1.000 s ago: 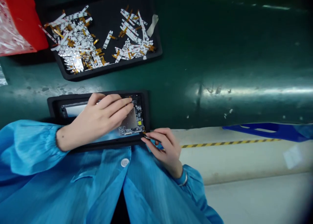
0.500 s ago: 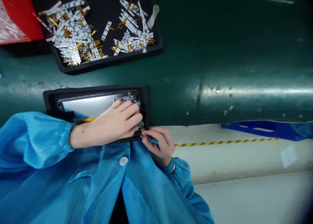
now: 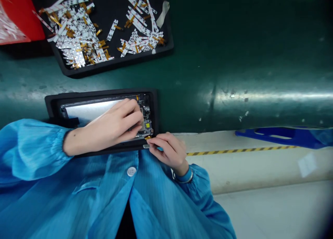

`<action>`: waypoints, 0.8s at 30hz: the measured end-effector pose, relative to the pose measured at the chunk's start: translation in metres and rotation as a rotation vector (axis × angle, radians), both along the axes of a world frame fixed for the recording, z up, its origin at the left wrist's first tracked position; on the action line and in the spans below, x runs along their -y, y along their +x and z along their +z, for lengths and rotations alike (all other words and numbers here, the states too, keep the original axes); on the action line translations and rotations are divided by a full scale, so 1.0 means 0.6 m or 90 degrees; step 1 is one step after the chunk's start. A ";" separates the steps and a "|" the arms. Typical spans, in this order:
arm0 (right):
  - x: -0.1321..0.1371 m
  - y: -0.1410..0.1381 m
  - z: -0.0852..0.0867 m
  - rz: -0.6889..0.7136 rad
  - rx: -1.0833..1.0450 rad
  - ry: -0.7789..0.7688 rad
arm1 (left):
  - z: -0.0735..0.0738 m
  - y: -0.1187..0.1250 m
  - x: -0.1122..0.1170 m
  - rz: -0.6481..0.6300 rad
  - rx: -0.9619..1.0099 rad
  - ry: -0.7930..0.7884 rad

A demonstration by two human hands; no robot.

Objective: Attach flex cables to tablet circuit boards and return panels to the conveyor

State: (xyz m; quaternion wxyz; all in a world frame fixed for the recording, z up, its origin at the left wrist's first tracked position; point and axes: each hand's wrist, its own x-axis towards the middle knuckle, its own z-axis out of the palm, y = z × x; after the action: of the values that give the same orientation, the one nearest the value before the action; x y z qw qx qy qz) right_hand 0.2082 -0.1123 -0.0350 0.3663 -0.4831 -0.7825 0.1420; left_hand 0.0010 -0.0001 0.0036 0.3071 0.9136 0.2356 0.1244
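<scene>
Since a moment ago the left hand [image 3: 114,122] has slid back over the circuit board [image 3: 147,115] lying in the black tray [image 3: 104,92], fingers curved on it, grip unclear; the right hand [image 3: 168,150] pinches a small amber flex strip [image 3: 148,137] at the tray's near edge.

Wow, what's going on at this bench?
A person in a blue smock is working on an opened electronic device lying in a black holder. Their left hand rests over its exposed circuit board, while their right hand pinches something small at the holder's edge, too small to identify. Nearby, a black tray holds a heap of white strips with orange tails.
</scene>
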 end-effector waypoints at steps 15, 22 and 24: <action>0.005 -0.011 0.008 -0.055 -0.009 -0.065 | 0.001 -0.009 0.002 -0.039 0.005 0.027; 0.002 -0.011 0.007 -0.037 -0.037 -0.086 | 0.000 -0.029 0.004 -0.063 0.023 0.006; 0.003 -0.012 0.005 -0.047 -0.044 -0.088 | -0.002 -0.030 0.005 -0.064 0.024 0.006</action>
State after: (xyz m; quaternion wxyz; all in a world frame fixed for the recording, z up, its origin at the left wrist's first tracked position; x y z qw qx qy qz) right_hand 0.2011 -0.1143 -0.0322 0.3638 -0.5304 -0.7394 0.1990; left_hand -0.0170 -0.0029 0.0026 0.3134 0.9231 0.1829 0.1271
